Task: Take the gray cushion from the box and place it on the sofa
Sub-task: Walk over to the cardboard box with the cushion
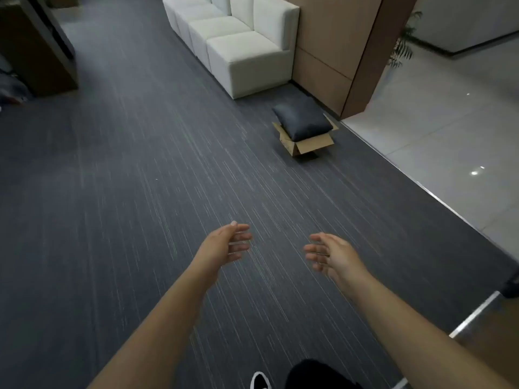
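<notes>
Single head-mounted, wide-angle view. We look forward and steeply down from standing height across the dark carpet, whose straight edges bow with lens distortion. Taking the cardboard box as landmark: it lies well ahead, right of centre; the white sofa stands beyond it toward the upper edge. Nearest the lens, our left hand and right hand extend from the lower edge, well short of the box.

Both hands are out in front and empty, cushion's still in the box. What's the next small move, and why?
Probably step forward and to the right toward the cardboard box. The gray cushion still sits on top of it, on the carpet near the end of the white sofa, well beyond the open left hand and right hand.
</notes>
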